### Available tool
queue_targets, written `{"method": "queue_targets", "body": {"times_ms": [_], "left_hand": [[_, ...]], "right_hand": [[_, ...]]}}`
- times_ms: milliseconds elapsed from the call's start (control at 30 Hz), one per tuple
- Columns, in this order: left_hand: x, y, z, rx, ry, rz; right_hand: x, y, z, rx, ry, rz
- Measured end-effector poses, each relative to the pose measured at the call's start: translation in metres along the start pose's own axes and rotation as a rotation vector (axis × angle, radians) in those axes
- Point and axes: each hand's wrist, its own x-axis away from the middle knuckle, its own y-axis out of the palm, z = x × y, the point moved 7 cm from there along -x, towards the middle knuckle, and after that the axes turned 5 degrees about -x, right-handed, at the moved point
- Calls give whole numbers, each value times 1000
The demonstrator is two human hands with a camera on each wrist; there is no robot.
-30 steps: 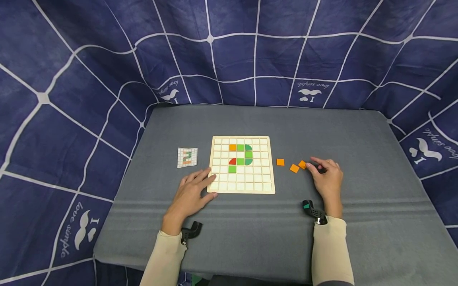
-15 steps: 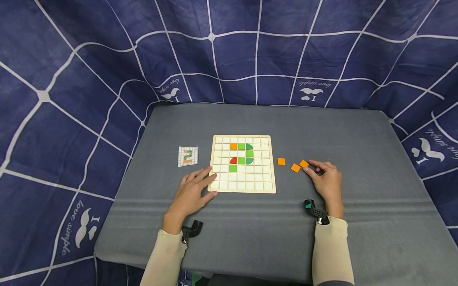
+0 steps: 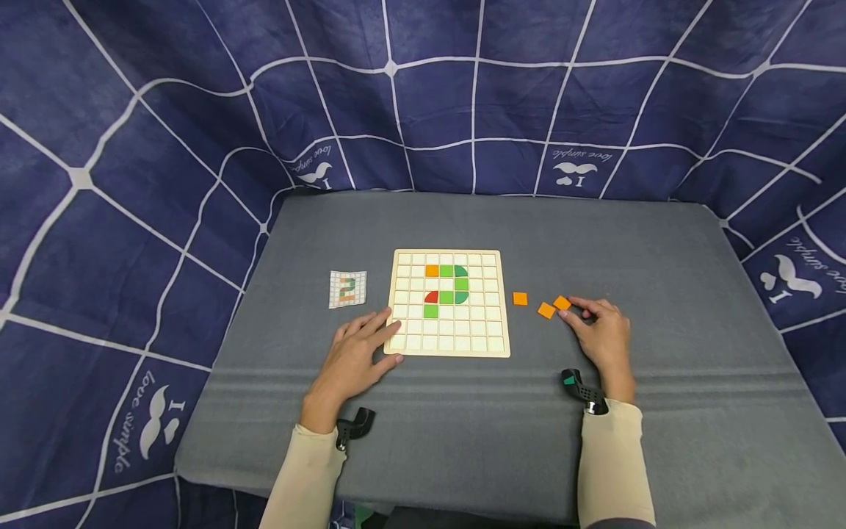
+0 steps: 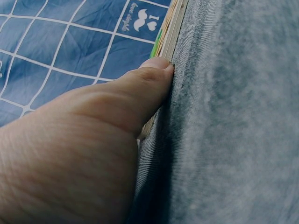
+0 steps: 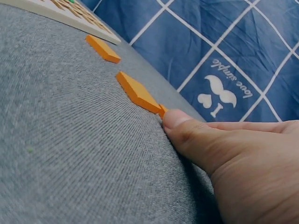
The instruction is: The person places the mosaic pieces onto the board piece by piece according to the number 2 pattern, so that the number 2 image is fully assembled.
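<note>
I see the right hand (image 3: 604, 336) pinch an orange square (image 3: 562, 302) on the bench (image 3: 476, 433). The left hand (image 3: 352, 358) rests, spread out, on the board (image 3: 446, 355).

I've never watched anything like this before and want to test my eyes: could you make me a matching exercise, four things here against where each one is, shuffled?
Things:
1. picture card
2. red quarter-round piece
3. left hand
4. right hand

Places:
A. set in a cell of the grid board
B. with thumb and finger at a loose orange tile
C. lying on the grey cloth, apart from the board, to its left
D. touching the board's edge

Right pairs: 1-C, 2-A, 3-D, 4-B
</note>
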Motion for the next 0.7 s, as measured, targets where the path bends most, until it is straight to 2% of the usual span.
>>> {"method": "queue_targets", "body": {"times_ms": [267,533,700], "left_hand": [[0,-1,1,0,8,15],[-1,1,-1,0,-9,-15],[-1,1,0,-2,-5,-9]], "right_hand": [[-1,1,2,4,18,0],[-2,1,0,-3,1,11],[-2,0,-1,-16,-14,21]]}}
